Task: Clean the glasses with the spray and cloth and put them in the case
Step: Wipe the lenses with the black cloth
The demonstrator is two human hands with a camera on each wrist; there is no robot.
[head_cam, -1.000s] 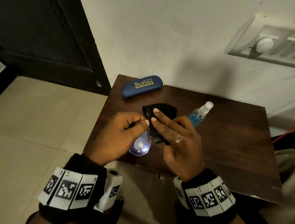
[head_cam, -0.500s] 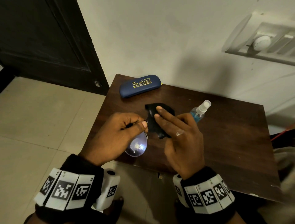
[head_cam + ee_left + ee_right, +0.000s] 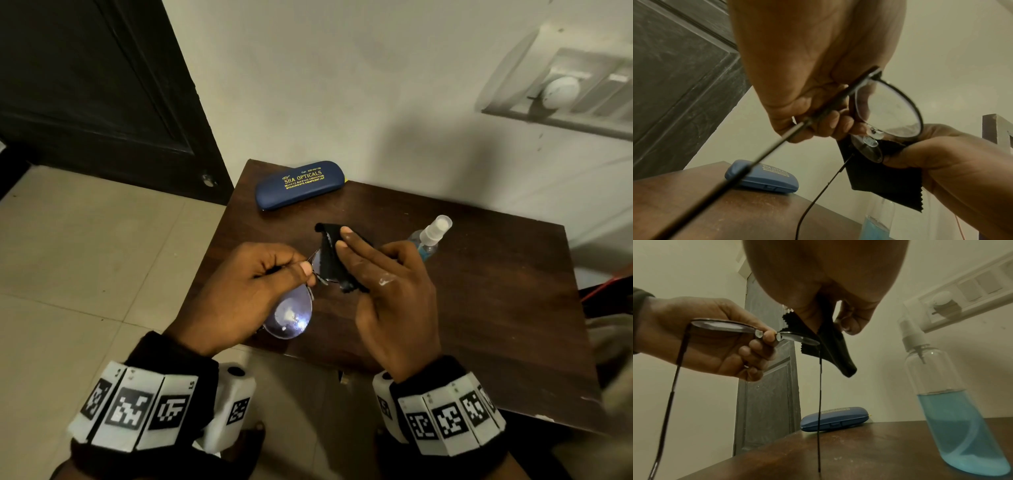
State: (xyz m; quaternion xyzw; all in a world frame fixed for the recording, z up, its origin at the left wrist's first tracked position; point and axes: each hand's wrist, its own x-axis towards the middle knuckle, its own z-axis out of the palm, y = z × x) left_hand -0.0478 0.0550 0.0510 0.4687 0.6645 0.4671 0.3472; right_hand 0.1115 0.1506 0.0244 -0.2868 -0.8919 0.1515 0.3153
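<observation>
My left hand (image 3: 260, 277) pinches the thin-framed glasses (image 3: 291, 315) at the bridge, above the near left part of the wooden table (image 3: 479, 308). One lens (image 3: 890, 110) is bare; the other sits inside the black cloth (image 3: 330, 257). My right hand (image 3: 376, 267) pinches that cloth (image 3: 834, 344) round the lens, index and middle fingers on top, thumb underneath. Both temple arms (image 3: 819, 402) hang down open. The blue case (image 3: 299, 184) lies closed at the table's far left corner. The spray bottle (image 3: 947, 402) with blue liquid stands just right of my right hand.
A white wall runs behind the table, with a switch panel (image 3: 565, 92) at upper right. A dark door (image 3: 85, 85) stands to the left over a tiled floor (image 3: 85, 257). The table's right half (image 3: 513, 342) is bare wood.
The glasses and both hands have stayed in nearly the same spot. My right fingers have slid slightly along the cloth over the far lens.
</observation>
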